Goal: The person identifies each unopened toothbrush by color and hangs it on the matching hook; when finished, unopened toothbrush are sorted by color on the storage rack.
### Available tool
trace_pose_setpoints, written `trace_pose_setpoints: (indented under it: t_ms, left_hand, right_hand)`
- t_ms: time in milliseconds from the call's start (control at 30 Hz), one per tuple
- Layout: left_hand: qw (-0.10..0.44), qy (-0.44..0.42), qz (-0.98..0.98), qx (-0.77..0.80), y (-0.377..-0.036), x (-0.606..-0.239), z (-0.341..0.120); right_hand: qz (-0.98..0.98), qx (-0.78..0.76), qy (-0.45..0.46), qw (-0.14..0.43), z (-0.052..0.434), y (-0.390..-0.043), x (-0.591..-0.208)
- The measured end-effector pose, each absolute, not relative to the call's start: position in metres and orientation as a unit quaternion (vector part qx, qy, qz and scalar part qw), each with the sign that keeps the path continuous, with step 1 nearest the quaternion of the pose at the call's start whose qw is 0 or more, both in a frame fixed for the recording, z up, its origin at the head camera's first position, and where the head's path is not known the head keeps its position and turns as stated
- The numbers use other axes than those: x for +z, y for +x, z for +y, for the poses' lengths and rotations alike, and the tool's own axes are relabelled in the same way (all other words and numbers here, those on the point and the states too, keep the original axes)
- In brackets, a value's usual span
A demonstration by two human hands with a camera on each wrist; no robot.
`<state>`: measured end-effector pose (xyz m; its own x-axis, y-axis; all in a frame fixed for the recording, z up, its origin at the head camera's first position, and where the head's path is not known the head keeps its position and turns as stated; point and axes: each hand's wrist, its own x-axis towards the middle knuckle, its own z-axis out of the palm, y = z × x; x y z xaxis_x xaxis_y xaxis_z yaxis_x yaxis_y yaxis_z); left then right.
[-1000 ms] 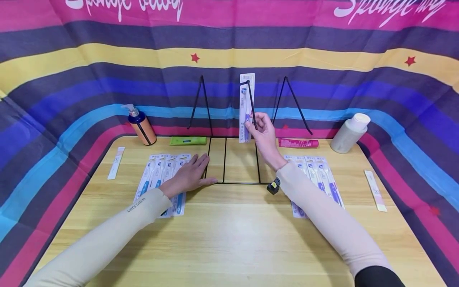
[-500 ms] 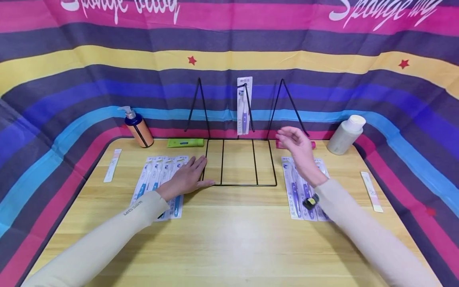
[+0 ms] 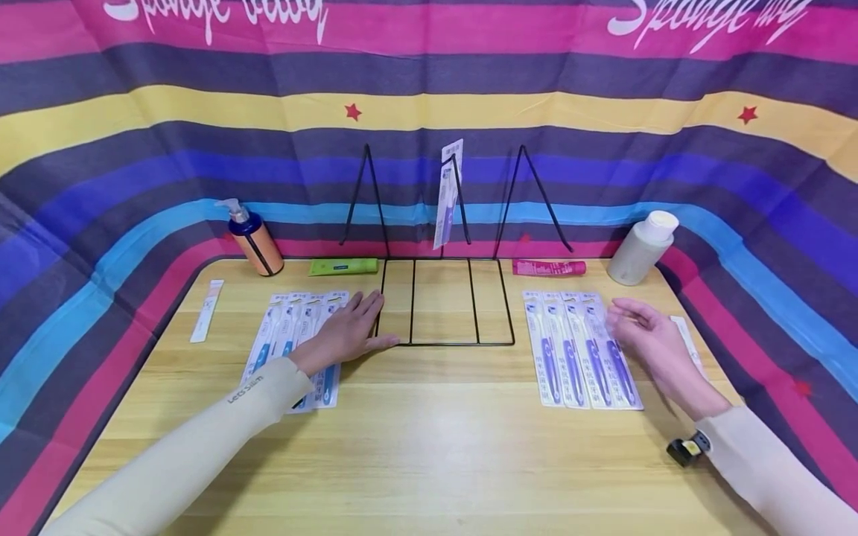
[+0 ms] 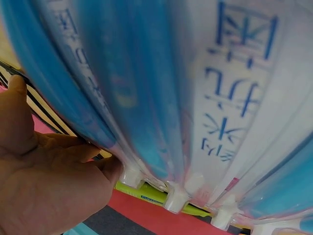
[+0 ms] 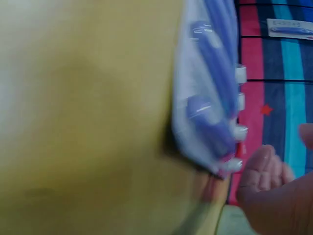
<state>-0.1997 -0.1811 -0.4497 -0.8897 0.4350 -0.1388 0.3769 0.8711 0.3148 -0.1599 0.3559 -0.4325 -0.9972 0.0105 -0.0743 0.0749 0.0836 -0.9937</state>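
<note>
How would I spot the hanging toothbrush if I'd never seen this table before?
Look to the back of the wooden table, where a black wire rack stands. On its middle hook hangs one packaged purple toothbrush, slightly tilted; the other packaged toothbrushes lie on the table.

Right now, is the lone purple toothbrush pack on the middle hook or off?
On: the pack hangs tilted from the middle hook, the left hand and right hand apart from it.
</note>
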Motion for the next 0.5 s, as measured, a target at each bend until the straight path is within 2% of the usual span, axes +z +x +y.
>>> trace_pose_setpoints:
  t_ms: [200, 367, 500]
  left_hand:
    - [0.103, 0.212, 0.962, 0.14, -0.199, -0.449, -0.182]
    - [0.101, 0.215, 0.961, 0.14, -0.201, -0.45, -0.181]
    - [0.101, 0.218, 0.961, 0.138, -0.202, -0.452, -0.181]
  right_hand:
    - [0.814, -0.568, 0.076, 0.097, 0.371, -0.148, -0.446]
    - [0.864, -0.481, 0.091, 0.117, 0.375, -0.141, -0.446]
    - [0.894, -0.427, 0.084, 0.109, 0.373, -0.139, -0.444]
